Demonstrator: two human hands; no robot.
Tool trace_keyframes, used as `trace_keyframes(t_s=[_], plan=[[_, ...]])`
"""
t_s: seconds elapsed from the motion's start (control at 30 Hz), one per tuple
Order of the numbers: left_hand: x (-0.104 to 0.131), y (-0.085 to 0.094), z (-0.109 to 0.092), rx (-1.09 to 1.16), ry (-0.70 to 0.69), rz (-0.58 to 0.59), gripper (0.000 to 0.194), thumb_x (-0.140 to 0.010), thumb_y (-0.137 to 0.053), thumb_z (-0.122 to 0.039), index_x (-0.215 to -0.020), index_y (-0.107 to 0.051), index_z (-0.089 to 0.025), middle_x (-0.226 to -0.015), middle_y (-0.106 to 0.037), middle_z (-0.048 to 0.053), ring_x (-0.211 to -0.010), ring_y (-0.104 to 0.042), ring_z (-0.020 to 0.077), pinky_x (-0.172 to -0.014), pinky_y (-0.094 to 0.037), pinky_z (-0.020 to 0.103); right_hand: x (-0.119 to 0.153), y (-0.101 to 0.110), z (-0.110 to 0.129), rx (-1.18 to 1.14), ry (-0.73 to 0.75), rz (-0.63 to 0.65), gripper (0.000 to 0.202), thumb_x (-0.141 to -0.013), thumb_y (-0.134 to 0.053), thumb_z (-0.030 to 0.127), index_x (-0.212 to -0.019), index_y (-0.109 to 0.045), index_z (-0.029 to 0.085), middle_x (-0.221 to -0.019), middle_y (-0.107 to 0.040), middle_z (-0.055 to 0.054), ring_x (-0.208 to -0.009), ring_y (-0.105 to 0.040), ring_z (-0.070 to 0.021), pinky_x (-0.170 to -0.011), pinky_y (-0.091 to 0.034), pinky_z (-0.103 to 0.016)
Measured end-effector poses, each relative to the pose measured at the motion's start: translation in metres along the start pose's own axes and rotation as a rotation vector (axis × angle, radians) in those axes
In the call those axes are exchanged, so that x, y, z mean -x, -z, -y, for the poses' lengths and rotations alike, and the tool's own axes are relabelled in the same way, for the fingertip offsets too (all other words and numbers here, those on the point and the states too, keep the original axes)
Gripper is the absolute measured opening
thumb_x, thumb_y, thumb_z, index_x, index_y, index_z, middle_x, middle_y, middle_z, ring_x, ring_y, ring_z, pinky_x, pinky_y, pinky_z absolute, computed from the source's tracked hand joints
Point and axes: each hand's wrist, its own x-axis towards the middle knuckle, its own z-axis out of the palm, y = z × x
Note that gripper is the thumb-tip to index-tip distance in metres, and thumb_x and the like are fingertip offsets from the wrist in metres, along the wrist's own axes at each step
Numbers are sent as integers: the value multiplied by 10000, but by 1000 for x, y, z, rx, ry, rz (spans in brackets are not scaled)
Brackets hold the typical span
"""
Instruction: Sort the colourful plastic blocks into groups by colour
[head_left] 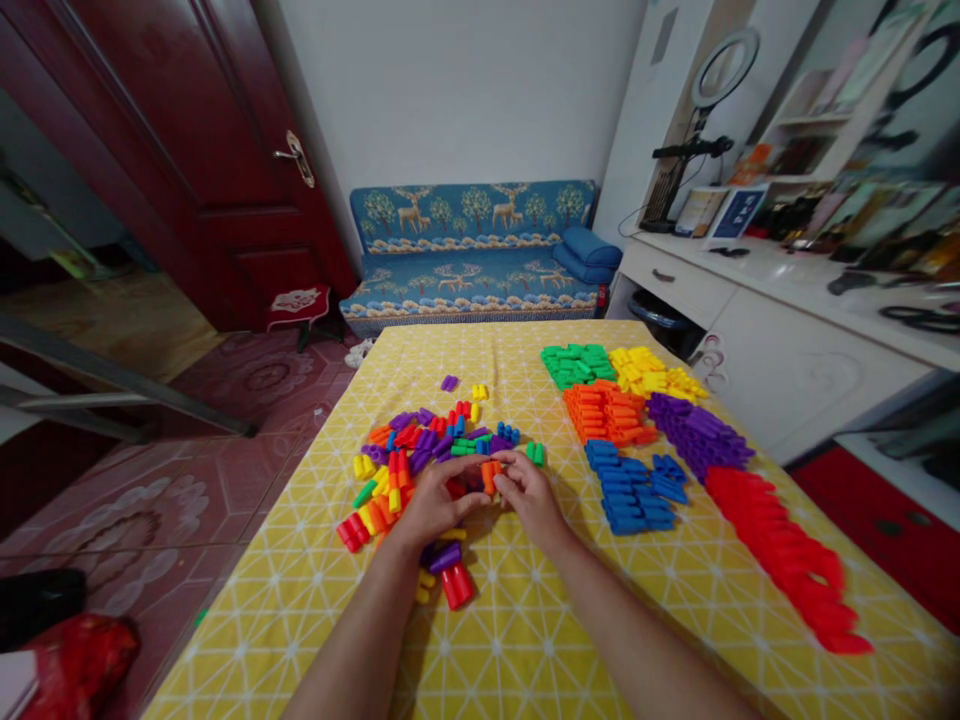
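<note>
From my remote station I find both hands at work over a yellow tablecloth (517, 640). The left hand (439, 500) and the right hand (531, 488) meet at an orange piece (489, 477), each with thumb and fingers drawn narrow around it. Whether it is a single block or two joined, I cannot determine. It is held at the right edge of a mixed heap (424, 450), near a green piece (535, 453).

To the right, well apart from the heap, lie single-colour groups: green (577, 365), yellow (656, 373), orange (607, 413), purple (697, 435), blue (630, 490) and red (784, 560).

I assess the step in hand as two-handed fingertip handling of the orange piece. In my judgement, the next move calls for one hand to take a secure pinch before the other releases, with fingers kept clear of the loose blocks. Placing it with its colour would require passing the blue group.
</note>
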Motion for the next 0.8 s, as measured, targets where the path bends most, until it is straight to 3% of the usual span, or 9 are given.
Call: trace_keyframes(t_s=[0.1,0.17,0.27,0.37,0.57,0.67,0.8], plan=[[-1,1,-1,-76,-16,-25,472,-742,-780,-346,-1159,-669,-155,-989,-740,102,-884,-688,228,-836,-532,330,0,1,-1,24,5,15,371,-850,-578,436,-1137,-557,202,-742,-627,8,-597,-554,-110,-562,-441,-220],[-1,1,-1,-135,-35,-69,417,-730,-787,-347,-1091,-696,-159,-965,-740,100,-865,-683,224,-814,-528,320,1,1,-2,108,54,5,397,-852,-599,435,-1181,-581,213,-911,-663,-29,-777,-620,-147,-699,-500,-266],[-2,1,0,-172,-75,-107,211,-753,-760,-333,-868,-722,-160,-846,-731,81,-796,-675,201,-758,-522,290,2,1,-2,320,180,-8,377,-815,-674,399,-1149,-645,227,-1077,-640,-51,-1005,-602,-190,-904,-482,-327],[-3,0,2,-199,-117,-99,147,-776,-724,-293,-725,-689,-159,-740,-701,60,-726,-657,175,-706,-506,263,3,-1,0,430,231,0,321,-823,-673,345,-1127,-673,242,-1081,-636,-53,-1030,-592,-197,-930,-473,-341],[-3,1,2,-173,-78,-126,87,-805,-676,-236,-763,-700,-163,-765,-709,53,-731,-661,167,-714,-510,260,11,-2,9,458,289,-86,293,-787,-685,241,-1080,-681,247,-1083,-667,-50,-1040,-603,-212,-957,-470,-382],[-2,2,2,-169,-47,-136,83,-810,-665,-231,-778,-700,-163,-783,-716,55,-739,-663,169,-715,-516,262,9,20,32,521,372,-130,278,-787,-681,253,-1064,-678,239,-1100,-672,-52,-1056,-602,-210,-959,-466,-376],[-3,3,3,-172,-40,-133,94,-799,-664,-241,-773,-703,-159,-779,-722,61,-736,-666,175,-709,-522,266,-20,92,71,642,426,-354,307,-789,-662,332,-1072,-676,213,-1127,-667,-62,-1079,-595,-213,-992,-445,-376]])
